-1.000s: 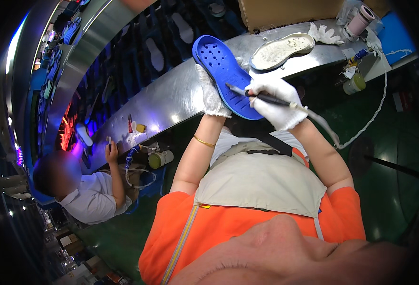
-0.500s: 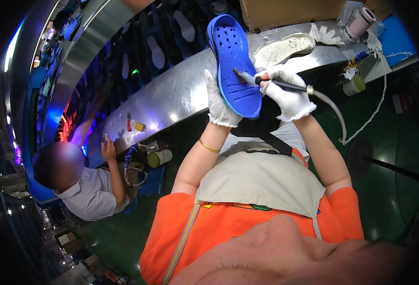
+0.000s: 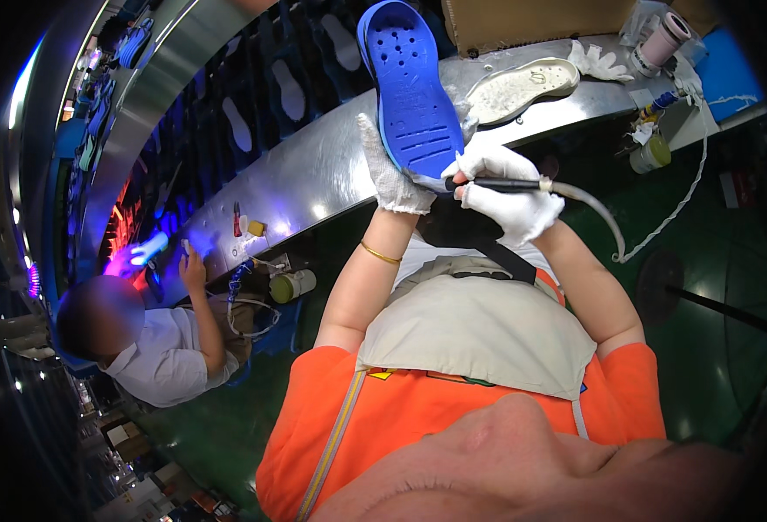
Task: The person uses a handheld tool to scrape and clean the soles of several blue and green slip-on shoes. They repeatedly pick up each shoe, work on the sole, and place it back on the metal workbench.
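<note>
A blue shoe sole with a raised rim, small holes and slots is tilted up in front of me. My left hand, in a white knit glove, grips its lower left edge. A white glove also covers my right hand, with some fingertips bare. It is closed around a brush with a black handle and a pale tube running from its end. The brush tip touches or lies close to the sole's lower end; the exact contact is hard to see.
Beyond the sole runs a metal bench bearing a white shoe insole, a loose white glove and a pink bottle. Dark racks with pale soles lie behind. At left sits a co-worker.
The blue sole has shifted up and left with my left hand. The brush has moved from the sole's middle down to its lower end. The co-worker's hands have moved slightly.
</note>
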Demonstrator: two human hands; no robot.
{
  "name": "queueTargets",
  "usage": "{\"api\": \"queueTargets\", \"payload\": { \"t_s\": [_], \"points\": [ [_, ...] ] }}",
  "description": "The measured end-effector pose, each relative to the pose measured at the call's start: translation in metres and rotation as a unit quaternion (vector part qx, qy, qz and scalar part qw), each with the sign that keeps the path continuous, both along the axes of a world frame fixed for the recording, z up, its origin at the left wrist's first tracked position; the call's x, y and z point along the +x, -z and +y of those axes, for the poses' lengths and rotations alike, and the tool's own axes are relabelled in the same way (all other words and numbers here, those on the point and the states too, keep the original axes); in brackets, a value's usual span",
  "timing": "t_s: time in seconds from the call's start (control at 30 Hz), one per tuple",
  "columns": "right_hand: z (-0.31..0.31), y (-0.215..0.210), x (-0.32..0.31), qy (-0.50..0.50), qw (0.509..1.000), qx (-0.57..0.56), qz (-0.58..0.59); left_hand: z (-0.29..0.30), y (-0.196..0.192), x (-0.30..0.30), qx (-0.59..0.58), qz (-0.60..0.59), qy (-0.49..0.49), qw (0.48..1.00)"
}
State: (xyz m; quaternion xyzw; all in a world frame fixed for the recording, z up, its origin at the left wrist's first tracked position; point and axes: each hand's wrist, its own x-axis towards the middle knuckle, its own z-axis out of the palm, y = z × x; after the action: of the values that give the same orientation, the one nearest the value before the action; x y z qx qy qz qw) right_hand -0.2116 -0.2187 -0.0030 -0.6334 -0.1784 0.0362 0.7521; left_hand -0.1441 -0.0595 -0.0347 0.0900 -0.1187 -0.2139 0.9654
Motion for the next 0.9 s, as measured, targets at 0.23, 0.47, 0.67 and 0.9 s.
{"api": "queueTargets", "payload": {
  "t_s": [0.23,0.47,0.67,0.9],
  "points": [
    [-0.007,0.0,0.007,-0.007,0.999,-0.009,-0.039,0.007,-0.006,0.01,0.08,0.013,-0.009,0.997],
    [-0.013,0.002,0.011,-0.006,1.0,0.014,0.002,0.003,-0.018,0.012,0.31,-0.032,-0.11,0.944],
    [-0.013,0.003,-0.004,-0.056,0.998,0.013,0.037,0.012,-0.021,0.017,-0.076,0.035,0.151,0.985],
    [-0.018,-0.001,-0.002,-0.051,0.984,0.129,0.112,0.013,-0.026,0.021,-0.024,0.01,0.137,0.99]
  ]
}}
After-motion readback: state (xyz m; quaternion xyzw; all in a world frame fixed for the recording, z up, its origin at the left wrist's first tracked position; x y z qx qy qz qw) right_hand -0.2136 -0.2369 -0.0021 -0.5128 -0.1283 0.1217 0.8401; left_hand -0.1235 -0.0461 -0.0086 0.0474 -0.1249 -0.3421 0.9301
